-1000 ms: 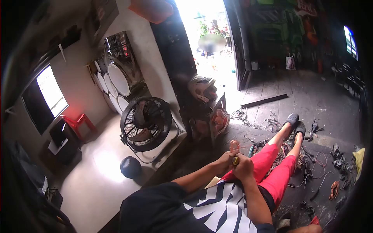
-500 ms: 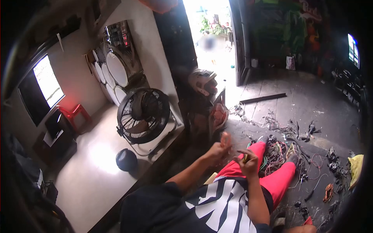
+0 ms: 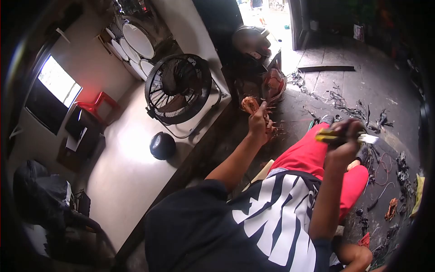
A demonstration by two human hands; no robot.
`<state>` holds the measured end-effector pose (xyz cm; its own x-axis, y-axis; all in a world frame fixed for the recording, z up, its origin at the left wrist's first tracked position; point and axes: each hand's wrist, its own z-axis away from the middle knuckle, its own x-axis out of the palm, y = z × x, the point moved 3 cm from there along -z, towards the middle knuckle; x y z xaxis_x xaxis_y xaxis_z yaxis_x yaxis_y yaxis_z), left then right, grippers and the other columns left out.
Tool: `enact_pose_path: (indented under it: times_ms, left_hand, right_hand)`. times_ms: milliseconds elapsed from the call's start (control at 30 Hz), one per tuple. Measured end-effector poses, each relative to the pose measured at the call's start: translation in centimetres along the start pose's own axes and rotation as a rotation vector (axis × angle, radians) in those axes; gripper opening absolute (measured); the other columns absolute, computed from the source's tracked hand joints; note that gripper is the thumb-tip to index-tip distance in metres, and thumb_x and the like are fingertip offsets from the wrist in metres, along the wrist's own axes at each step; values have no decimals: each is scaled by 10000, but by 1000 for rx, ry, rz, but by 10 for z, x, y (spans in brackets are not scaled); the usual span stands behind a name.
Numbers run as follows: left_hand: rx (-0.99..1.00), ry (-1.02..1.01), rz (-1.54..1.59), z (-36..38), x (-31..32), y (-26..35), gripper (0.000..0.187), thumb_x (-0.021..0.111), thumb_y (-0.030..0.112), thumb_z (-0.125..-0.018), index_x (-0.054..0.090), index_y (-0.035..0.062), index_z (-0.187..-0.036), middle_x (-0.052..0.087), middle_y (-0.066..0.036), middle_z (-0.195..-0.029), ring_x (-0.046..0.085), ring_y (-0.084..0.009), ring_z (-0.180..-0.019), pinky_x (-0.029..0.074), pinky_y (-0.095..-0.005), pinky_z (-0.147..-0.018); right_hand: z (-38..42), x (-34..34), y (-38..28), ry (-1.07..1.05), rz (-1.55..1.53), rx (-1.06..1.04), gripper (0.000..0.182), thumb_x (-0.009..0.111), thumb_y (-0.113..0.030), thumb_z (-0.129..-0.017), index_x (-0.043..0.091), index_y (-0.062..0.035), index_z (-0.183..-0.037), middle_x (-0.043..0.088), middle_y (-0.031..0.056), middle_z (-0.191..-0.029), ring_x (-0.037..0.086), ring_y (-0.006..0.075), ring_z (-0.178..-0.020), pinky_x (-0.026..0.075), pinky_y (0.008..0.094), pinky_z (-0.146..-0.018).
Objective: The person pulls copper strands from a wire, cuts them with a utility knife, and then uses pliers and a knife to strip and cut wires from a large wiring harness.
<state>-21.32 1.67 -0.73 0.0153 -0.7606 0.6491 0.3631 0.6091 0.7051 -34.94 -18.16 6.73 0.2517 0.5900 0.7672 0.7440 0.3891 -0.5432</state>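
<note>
White print (image 3: pixel 277 226) on the black shirt (image 3: pixel 186 226) is spreading in bold slanted shapes, too skewed to read, and the marks on a white bag (image 3: pixel 359 32) in the background are showing too small to make out. The left hand (image 3: pixel 259 122) is pointing forward on a nearly straight arm, clenching a bundle of copper wire (image 3: pixel 250 105) that is looping out above the fist. Well apart from it, the right hand (image 3: pixel 345 143) is hanging over the red trousers (image 3: pixel 297 152), forearm upright, gripping a blurred yellow-and-black tool (image 3: pixel 330 136) with a pale end jutting out rightward. Wire scraps (image 3: pixel 385 163) are littering the dark floor (image 3: pixel 376 90) around the legs. Leftward, a black fan (image 3: pixel 179 88) and a round black object (image 3: pixel 162 146) are standing on a pale, shiny floor (image 3: pixel 108 199), and a red chair (image 3: pixel 97 106) is standing near the window (image 3: pixel 61 81).
</note>
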Motion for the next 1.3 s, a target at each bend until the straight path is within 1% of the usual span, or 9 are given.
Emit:
enact_pose_path:
  times_ms: [200,267,400,700,833,967,1000,1133,1300]
  left_hand:
    - [111,45,111,-9,-9,23,339,555,258,-861,352,178,-601,225,59,-439,213,-85,-316,171,-255,-301]
    - [166,37,196,-6,-4,34,345,546,238,-857,324,182,-599,203,64,-452,175,-81,-327,163,-249,-310]
    - [235,-79,310,-1,1,49,389,540,245,-866,308,177,-562,201,52,-456,200,-99,-321,188,-274,-331]
    - [-68,-156,323,38,39,23,437,516,274,-884,276,176,-532,203,40,-443,210,-101,-316,215,-247,-314]
    - [-156,-352,77,40,42,7,395,513,307,-889,355,166,-556,314,28,-423,262,-94,-313,288,-249,-322]
    - [316,-293,-505,32,35,-7,143,566,186,-867,505,72,-807,475,20,-568,418,-65,-426,347,-221,-384]
    - [434,-312,-750,31,36,-5,157,598,82,-803,512,31,-924,534,-6,-731,508,-73,-594,430,-207,-519]
    - [321,-668,-765,34,37,-21,583,568,0,-666,393,-8,-1223,518,-49,-984,518,-102,-852,446,-234,-725]
    - [131,-865,-690,31,27,-33,757,588,41,-655,268,8,-1341,460,-53,-1100,475,-90,-893,419,-209,-688]
  right_hand:
    - [-11,18,-72,-53,257,-390,248,544,-302,-883,526,-61,-824,514,53,-716,487,150,-641,443,326,-661]
    - [7,0,-19,-30,220,-9,109,543,-159,-887,568,-55,-867,554,50,-752,509,113,-619,447,260,-561]
    - [70,24,71,-334,625,608,202,642,-189,-831,621,-4,-910,570,-5,-688,521,76,-577,414,225,-491]
    - [66,4,97,-245,-23,1085,361,621,-342,-839,556,-84,-1082,500,-15,-594,457,96,-442,422,269,-434]
    - [53,-9,95,-180,101,904,180,621,-178,-822,587,-90,-976,499,-7,-586,454,108,-447,426,279,-445]
    - [45,-15,92,-157,217,775,70,608,-118,-809,577,-64,-841,493,-11,-577,457,95,-451,398,248,-432]
    - [45,-18,92,-154,244,750,64,607,-115,-808,578,-62,-827,498,-9,-582,457,91,-454,391,241,-430]
    - [41,-22,91,-155,353,647,56,599,-100,-807,582,-50,-789,516,-8,-601,447,77,-460,364,222,-426]
    - [35,-30,89,-181,478,552,61,587,-81,-804,590,-34,-765,522,-20,-609,430,59,-464,342,213,-429]
